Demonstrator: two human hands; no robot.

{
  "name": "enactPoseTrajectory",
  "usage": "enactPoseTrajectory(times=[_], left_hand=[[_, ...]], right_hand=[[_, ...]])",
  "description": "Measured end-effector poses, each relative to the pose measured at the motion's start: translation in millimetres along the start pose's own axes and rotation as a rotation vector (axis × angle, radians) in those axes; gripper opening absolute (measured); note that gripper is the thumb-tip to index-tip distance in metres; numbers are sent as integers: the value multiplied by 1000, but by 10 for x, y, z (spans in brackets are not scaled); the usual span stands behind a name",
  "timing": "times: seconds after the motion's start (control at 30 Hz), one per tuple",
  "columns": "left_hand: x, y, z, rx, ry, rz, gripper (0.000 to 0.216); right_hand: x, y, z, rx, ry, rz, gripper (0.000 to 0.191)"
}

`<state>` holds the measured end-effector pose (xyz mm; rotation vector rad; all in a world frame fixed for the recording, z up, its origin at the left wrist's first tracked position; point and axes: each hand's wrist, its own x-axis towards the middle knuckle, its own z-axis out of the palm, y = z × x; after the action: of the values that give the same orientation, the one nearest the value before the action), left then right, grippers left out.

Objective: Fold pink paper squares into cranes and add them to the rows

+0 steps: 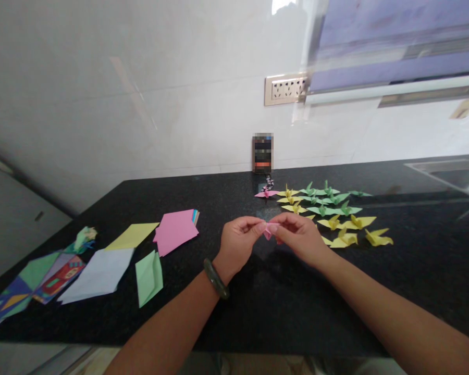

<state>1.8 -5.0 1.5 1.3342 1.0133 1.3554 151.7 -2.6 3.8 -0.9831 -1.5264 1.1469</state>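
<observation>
Between my two hands is a small folded piece of pink origami paper [268, 233], partly covered by my fingers. My left hand [240, 240] pinches its left side with thumb and fingers, a dark bangle around the wrist. From the other side my right hand [299, 237] grips it the same way. Just beyond my hands sits a finished pink paper crane [266, 194]. Several yellow paper cranes [344, 238] and green paper cranes [328, 199] stand in rows to the right, some partly hidden by my right hand.
A stack of pink paper [176, 232], a folded green sheet [150, 278], yellow paper [133, 235] and white paper [99, 276] lie at left on the black countertop [219, 333]. Farther left are colourful packaging [35, 284] and crumpled paper [85, 238]. A phone [262, 152] leans against the wall.
</observation>
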Motion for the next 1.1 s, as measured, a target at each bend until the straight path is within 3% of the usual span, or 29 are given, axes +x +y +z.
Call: enactPoseTrajectory(times=[0.33,0.57,0.83,1.1], left_hand=[[-19,-9,13,88,-44,25,14],[-51,63,5,85,-100,45,15],[-36,20,26,-95,-101,-141,19],[-49,61,26,173,1,25,19]], right_hand=[[-16,-7,-6,-191,25,-144,19],[-53,-30,-11,-87,-19,-123,21],[-23,34,-23,-40,13,-36,28],[-30,12,44,-119,12,-12,24]])
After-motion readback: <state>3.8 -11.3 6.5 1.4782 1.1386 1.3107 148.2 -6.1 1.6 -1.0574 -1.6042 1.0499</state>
